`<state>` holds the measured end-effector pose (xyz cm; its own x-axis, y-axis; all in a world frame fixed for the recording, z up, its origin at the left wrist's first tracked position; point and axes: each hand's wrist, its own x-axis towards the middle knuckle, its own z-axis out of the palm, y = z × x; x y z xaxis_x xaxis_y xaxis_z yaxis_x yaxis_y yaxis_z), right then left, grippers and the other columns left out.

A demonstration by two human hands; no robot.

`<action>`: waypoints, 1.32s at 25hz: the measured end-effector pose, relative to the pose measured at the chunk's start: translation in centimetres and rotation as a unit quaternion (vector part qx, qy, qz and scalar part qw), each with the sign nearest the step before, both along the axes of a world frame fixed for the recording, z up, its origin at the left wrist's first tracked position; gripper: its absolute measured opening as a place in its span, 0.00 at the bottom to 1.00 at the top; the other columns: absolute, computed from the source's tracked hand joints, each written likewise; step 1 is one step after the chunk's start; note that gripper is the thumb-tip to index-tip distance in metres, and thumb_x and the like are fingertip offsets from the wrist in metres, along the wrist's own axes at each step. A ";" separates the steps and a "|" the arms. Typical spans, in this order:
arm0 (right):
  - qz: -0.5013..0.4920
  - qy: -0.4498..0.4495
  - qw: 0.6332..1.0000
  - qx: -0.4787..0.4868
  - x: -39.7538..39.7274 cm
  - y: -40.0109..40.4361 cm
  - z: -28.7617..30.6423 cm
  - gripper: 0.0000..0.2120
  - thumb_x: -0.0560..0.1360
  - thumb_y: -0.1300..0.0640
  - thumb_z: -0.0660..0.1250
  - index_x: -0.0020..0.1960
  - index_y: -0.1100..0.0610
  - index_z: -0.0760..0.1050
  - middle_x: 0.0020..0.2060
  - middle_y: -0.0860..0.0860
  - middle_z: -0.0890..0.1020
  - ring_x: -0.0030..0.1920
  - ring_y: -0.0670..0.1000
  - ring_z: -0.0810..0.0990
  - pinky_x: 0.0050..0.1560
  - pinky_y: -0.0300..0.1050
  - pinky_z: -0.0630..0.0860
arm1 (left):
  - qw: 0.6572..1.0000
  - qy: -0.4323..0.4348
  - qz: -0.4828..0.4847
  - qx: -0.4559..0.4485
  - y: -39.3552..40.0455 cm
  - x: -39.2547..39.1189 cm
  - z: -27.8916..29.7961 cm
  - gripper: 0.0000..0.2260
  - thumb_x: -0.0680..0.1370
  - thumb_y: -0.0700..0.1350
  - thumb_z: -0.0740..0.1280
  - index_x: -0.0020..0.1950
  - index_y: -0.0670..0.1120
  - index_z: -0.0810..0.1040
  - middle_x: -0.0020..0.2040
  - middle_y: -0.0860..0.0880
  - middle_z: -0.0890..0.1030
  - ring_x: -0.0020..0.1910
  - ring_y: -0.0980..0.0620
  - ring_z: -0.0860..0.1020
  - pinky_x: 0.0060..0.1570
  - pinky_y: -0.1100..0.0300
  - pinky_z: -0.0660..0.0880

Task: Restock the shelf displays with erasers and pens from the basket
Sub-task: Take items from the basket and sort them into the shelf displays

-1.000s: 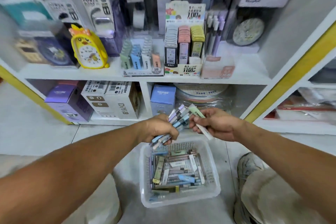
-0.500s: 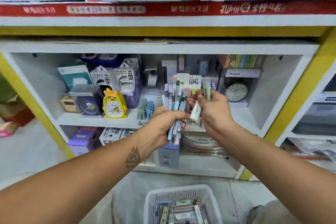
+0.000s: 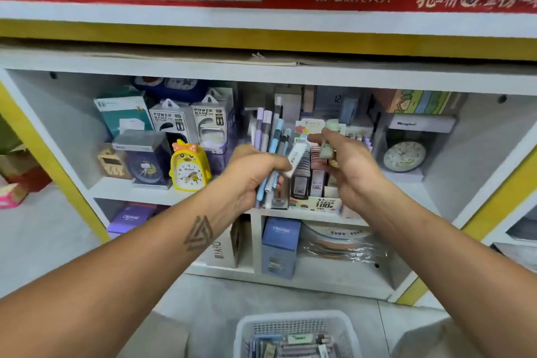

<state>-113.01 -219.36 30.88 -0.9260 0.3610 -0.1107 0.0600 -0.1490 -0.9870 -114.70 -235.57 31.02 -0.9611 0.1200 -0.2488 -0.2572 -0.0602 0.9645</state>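
Left hand (image 3: 255, 171) grips a light, slippery pen bundle (image 3: 271, 139) mid-barrel; right hand (image 3: 345, 163) pinches the soft green eraser (image 3: 328, 139) before the lead display (image 3: 315, 183)

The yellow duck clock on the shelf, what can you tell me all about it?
The yellow duck clock looks like glossy plastic shaped as a chick, with an orange bow on top, dark eyes and an orange beak. Below sits a round white dial with numbers and hands. It stands upright at the front of the white shelf, close beside a dark boxed clock on its left. Neither hand touches it.
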 end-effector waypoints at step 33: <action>0.204 0.071 0.725 0.654 -13.3 -8.3 -4.3 0.09 0.75 0.66 0.71 0.44 0.53 0.75 0.38 0.46 0.80 0.38 0.41 0.79 0.44 0.49 0.82 | 0.996 -0.093 0.003 -0.006 -13.2 -6.7 0.5 0.04 0.72 0.31 0.67 0.45 0.38 0.76 0.25 0.44 0.74 0.19 0.53 0.72 0.21 0.65 0.71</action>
